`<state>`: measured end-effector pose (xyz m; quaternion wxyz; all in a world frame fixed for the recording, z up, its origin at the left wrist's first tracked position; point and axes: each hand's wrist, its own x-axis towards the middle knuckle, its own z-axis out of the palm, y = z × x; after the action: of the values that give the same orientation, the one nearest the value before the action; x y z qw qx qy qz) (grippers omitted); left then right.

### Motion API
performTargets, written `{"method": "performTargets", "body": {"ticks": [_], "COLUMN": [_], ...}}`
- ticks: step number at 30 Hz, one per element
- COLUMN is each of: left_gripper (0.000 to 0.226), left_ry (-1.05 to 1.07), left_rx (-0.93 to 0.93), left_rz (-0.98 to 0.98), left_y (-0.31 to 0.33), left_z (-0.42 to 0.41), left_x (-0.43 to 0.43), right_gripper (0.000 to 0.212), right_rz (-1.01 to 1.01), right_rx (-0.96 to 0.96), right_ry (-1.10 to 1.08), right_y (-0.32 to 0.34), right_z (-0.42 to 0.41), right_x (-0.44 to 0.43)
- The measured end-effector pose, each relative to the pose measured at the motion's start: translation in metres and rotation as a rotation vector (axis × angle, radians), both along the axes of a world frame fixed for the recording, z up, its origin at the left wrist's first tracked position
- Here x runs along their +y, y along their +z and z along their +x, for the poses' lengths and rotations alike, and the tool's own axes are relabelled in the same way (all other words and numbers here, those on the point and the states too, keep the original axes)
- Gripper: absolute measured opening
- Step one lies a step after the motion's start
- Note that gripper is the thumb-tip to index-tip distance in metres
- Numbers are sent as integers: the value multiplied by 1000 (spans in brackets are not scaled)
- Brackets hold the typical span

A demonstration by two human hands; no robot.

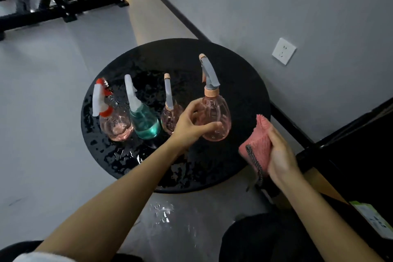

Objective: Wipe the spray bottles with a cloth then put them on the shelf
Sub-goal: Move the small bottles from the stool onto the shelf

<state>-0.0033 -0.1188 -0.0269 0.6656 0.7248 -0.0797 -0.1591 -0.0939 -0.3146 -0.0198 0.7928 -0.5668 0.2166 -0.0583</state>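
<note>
Gripping upright pink bottle [215, 120], nozzle away: left hand [188, 126]; right hand [280, 158]: cloth [258, 144]

Dim, soft indoor light; wide-angle edge distortion.

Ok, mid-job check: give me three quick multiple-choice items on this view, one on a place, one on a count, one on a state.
1. Where is the pink cloth?
A. in the right hand
B. on the round table
C. on the floor

2. How many spray bottles show?
A. two
B. four
C. six

3. What state is the table top in?
A. dry
B. wet
C. covered with paper

Answers: 1 A, the right hand is closed around the cloth beside the table. 2 B, the left hand grips a pink bottle and three more stand to its left. 3 B, water drops glisten across the dark top.
</note>
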Motion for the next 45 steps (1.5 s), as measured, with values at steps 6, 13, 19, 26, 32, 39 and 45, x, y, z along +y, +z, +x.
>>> {"method": "performTargets", "body": {"ticks": [6, 13, 19, 26, 32, 39, 45], "left_gripper": [72, 71, 75, 78, 96, 77, 59], "left_ry": [-81, -143, -135, -120, -90, 75, 163], "left_rx": [-16, -19, -31, -18, -66, -150, -151], "left_rz": [121, 239, 276, 289, 386, 365, 300], "left_y": [-29, -49, -55, -55, -57, -47, -32], "left_z": [25, 37, 40, 38, 32, 8, -7], "left_x": [-2, -2, -3, -9, -10, -2, 5], "right_gripper": [40, 42, 48, 68, 67, 47, 36], "right_rz": [-188, -713, -1195, -1568, -1411, -955, -715], "right_rx": [31, 22, 220, 405, 360, 112, 39], "right_ry": [112, 320, 546, 630, 578, 166, 54], "right_y": [-33, -65, -89, -111, -91, -33, -8], "right_z": [49, 73, 74, 68, 74, 68, 22], "right_x": [-34, -41, -7, 3, 4, 16, 20]}}
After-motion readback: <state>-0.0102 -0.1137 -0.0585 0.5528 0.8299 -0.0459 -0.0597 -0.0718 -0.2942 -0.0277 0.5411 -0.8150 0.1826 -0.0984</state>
